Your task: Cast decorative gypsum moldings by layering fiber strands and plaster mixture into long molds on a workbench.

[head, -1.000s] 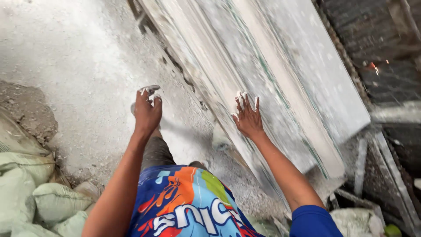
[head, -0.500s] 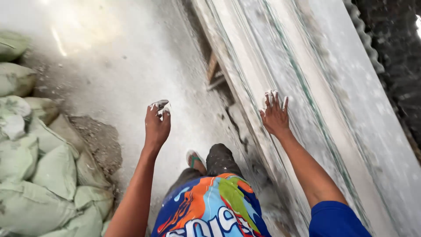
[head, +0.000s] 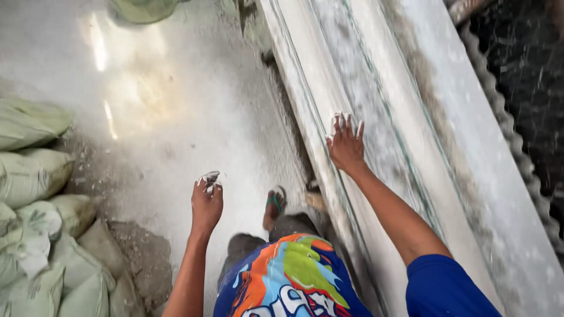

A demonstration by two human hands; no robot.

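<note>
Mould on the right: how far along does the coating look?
Done: the long mould already carries a rough whitish coat along its channels. In hand: the right hand presses flat on it, fingers white; the left hand hangs free over the floor. Left: cannot tell; the coat looks uneven.

The person has walked forward along the long white slab [head: 411, 147], and the view has turned with this. One second ago the right hand [head: 346, 147] lay near the lower end of the slab; now it lies higher up along the left edge, fingers spread and pale with dust. The left hand [head: 207, 202], with its small grey lump [head: 210, 177], hung close to the slab before; now it is over the bare floor [head: 176, 117], further from the slab. The green sacks [head: 35, 235] were at the lower left corner; now they fill the left side. A foot in a sandal [head: 274, 205] has come into sight between the arms.
</note>
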